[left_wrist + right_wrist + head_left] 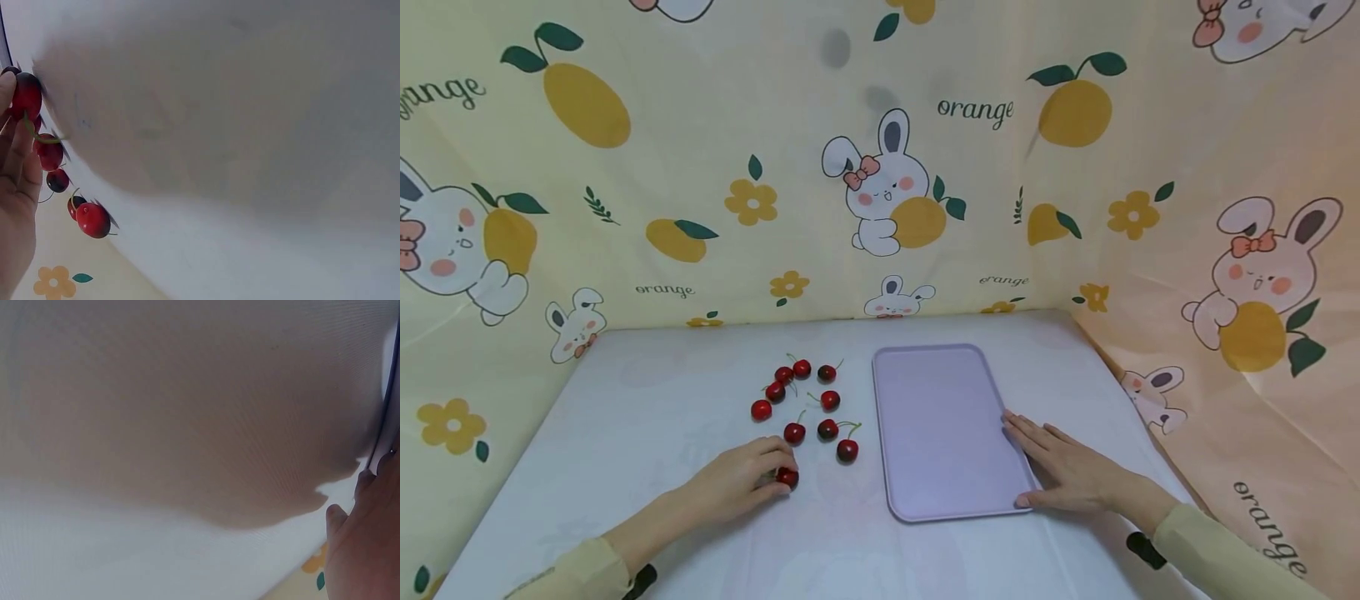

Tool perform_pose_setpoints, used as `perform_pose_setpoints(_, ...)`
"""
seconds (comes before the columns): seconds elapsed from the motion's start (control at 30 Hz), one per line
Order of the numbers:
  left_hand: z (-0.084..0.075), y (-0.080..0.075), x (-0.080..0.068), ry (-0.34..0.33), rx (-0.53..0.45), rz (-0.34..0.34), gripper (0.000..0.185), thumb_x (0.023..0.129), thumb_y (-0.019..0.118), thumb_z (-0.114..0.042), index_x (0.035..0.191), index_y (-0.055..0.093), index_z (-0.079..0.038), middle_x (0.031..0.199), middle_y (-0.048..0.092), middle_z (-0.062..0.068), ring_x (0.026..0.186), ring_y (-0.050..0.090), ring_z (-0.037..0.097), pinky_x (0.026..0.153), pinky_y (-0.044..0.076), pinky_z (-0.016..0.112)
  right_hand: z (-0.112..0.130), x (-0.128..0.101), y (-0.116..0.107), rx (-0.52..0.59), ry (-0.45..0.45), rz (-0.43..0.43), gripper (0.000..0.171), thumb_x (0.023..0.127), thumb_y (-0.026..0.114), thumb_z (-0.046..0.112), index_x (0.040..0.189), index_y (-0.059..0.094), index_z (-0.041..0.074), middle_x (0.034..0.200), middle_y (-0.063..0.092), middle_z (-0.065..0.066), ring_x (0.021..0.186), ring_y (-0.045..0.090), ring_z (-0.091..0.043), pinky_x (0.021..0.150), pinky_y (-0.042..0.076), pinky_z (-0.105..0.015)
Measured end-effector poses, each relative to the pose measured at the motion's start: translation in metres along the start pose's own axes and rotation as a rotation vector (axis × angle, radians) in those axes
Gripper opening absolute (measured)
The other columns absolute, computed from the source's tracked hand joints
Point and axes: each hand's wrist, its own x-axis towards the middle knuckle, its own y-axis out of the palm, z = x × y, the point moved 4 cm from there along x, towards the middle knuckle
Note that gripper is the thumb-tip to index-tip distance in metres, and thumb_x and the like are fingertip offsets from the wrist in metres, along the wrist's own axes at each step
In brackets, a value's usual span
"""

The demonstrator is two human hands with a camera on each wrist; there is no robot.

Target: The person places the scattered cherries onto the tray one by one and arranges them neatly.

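Observation:
My left hand has its thumb and fingers around a dark red cherry, low over the white table. In the left wrist view that cherry shows a green stem, and the thumb lies against it. Several more cherries with stems lie scattered just beyond this hand. To their right is a pale purple rectangular tray with a low rim. Against the tray's right edge rests my right hand, fingers straight and thumb near the front right corner. Its fingertips are partly cut off in the right wrist view.
A white cloth covers the table. Behind and along the sides hangs a cream curtain printed with rabbits, oranges and flowers. The cherries sit left of the tray, with a strip of table between them.

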Motion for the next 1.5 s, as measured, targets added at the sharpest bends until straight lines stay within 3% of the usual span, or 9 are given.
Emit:
perform_pose_setpoints(0.33,0.001,0.002,-0.001,-0.003,-0.033,0.002,0.027,0.091,0.082,-0.018,0.117,0.075,-0.018,0.122,0.068,-0.006,0.114,0.066,0.016,0.098,0.057,0.042,0.000,0.000,-0.001,0.012,0.003,0.005,0.108,0.089,0.059,0.076,0.164,0.026,0.005,0.171,0.022,-0.015,0.153,0.031,-0.037,0.119,0.031,-0.061)
perform_pose_setpoints(1.0,-0.003,0.001,-0.002,-0.032,-0.090,0.003,0.027,0.090,0.082,-0.017,0.116,0.074,-0.019,0.122,0.066,-0.010,0.113,0.064,0.013,0.098,0.057,0.039,-0.001,-0.001,0.001,-0.009,0.001,-0.020,0.107,0.089,0.061,0.076,0.164,0.026,0.008,0.171,0.024,-0.012,0.152,0.033,-0.034,0.118,0.033,-0.058)
perform_pose_setpoints(1.17,-0.002,-0.004,-0.001,-0.037,-0.089,-0.054,0.028,0.090,0.082,-0.017,0.116,0.075,-0.018,0.122,0.066,-0.013,0.115,0.063,0.012,0.100,0.056,0.039,-0.001,0.000,0.001,-0.003,0.005,-0.011,0.107,0.089,0.059,0.077,0.165,0.025,0.009,0.172,0.022,-0.012,0.153,0.032,-0.033,0.119,0.032,-0.058)
perform_pose_setpoints(1.43,-0.002,-0.017,0.009,0.011,-0.093,-0.169,0.031,0.087,0.084,-0.012,0.116,0.075,-0.014,0.123,0.068,-0.008,0.115,0.064,0.014,0.098,0.057,0.041,0.000,0.001,0.001,0.007,0.012,0.006,0.109,0.089,0.058,0.078,0.165,0.024,0.008,0.172,0.021,-0.012,0.153,0.031,-0.035,0.120,0.029,-0.058)
perform_pose_setpoints(1.5,-0.001,-0.021,0.013,0.033,-0.091,-0.208,0.032,0.086,0.085,-0.012,0.116,0.075,-0.014,0.123,0.068,-0.008,0.116,0.064,0.014,0.098,0.057,0.040,-0.002,0.000,0.002,0.011,0.022,0.011,0.109,0.088,0.058,0.079,0.165,0.024,0.009,0.172,0.020,-0.011,0.154,0.030,-0.033,0.125,0.022,-0.050)
